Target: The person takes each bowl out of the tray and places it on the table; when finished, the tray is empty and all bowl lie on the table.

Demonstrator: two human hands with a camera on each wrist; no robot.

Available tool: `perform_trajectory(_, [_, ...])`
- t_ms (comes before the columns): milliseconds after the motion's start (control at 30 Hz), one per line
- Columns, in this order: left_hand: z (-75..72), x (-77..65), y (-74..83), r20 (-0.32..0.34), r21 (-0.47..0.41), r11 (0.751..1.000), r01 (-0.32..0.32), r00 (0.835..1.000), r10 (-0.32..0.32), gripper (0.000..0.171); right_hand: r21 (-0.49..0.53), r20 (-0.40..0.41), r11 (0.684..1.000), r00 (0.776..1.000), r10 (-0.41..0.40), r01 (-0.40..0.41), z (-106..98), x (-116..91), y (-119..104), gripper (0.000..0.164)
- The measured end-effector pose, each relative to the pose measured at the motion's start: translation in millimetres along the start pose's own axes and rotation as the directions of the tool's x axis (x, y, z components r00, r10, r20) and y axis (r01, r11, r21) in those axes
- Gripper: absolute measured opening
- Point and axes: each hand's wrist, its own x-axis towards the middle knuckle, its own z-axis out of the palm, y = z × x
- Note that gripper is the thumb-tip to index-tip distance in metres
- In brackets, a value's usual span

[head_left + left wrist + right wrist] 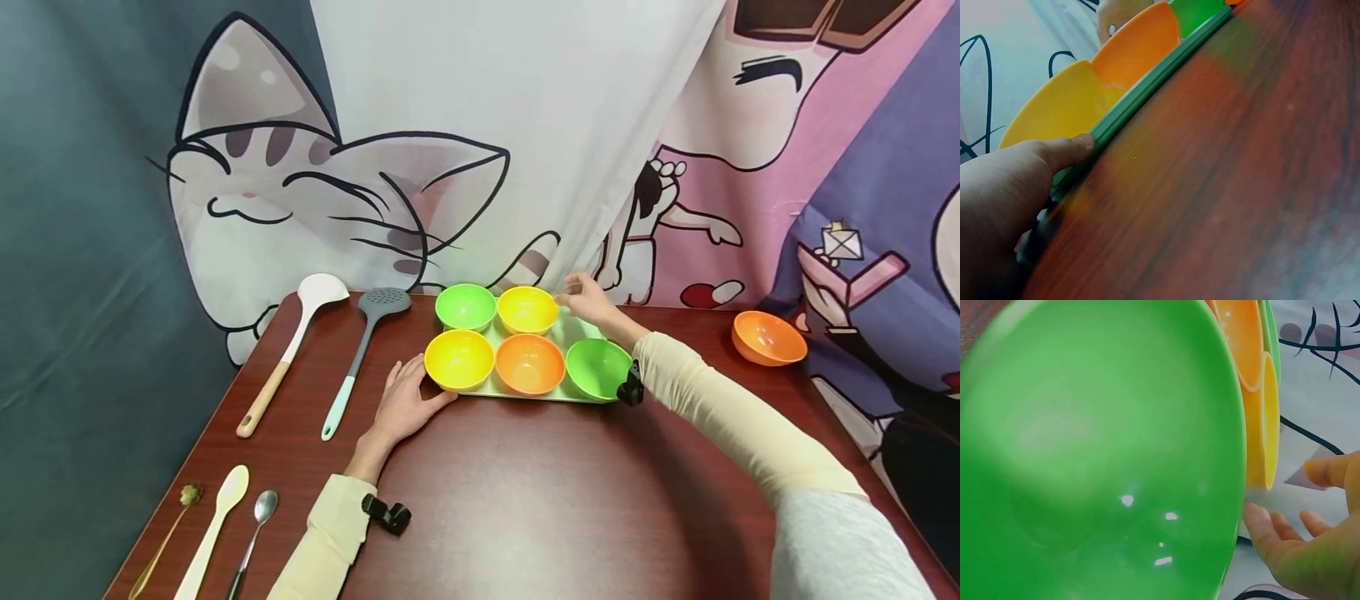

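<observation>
A pale green tray (551, 392) carries green, yellow and orange bowls in two rows. My left hand (405, 400) grips its front left corner, with the thumb (1075, 149) along the front edge, beside the front yellow bowl (459, 360). Over the back right part of the tray, my right hand (592, 307) holds nothing, its fingers spread apart close to the rim of the back yellow bowl (528, 311). Below the right wrist sits a green bowl (598, 368). An orange bowl (530, 364) stands front middle, and a light green bowl (465, 307) back left.
Another orange bowl (768, 338) stands apart at the far right. On the left lie a white ladle (306, 317) with a wooden handle and a grey slotted turner (367, 333). Nearer are a gold spoon (172, 533), a cream spoon (213, 529) and a dark-handled spoon (255, 533).
</observation>
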Motion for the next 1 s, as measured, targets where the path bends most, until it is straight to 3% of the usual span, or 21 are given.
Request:
perform_trajectory(200, [-0.2,0.4,-1.1,0.000,0.010,1.000,-0.006,1.000,0.006,0.084,0.019,0.072,0.998,0.996,0.058,-0.060,8,6,-2,0.057])
perform_trajectory(367, [-0.9,0.9,-2.1,-0.013,0.015,1.000,-0.013,1.000,0.014,0.084,0.053,0.079,0.993,0.992,0.098,-0.102,15,11,-4,0.057])
perform_trajectory(633, [0.2,0.7,-3.5,-0.011,0.009,1.000,-0.006,1.000,0.006,0.083,-0.074,0.127,0.992,0.986,0.109,-0.100,23,14,-6,0.048])
perform_trajectory(1000, [2.2,0.7,-5.1,-0.017,0.007,1.000,-0.013,1.000,0.013,0.083,0.093,0.166,0.972,0.966,0.196,-0.214,30,10,-5,0.057])
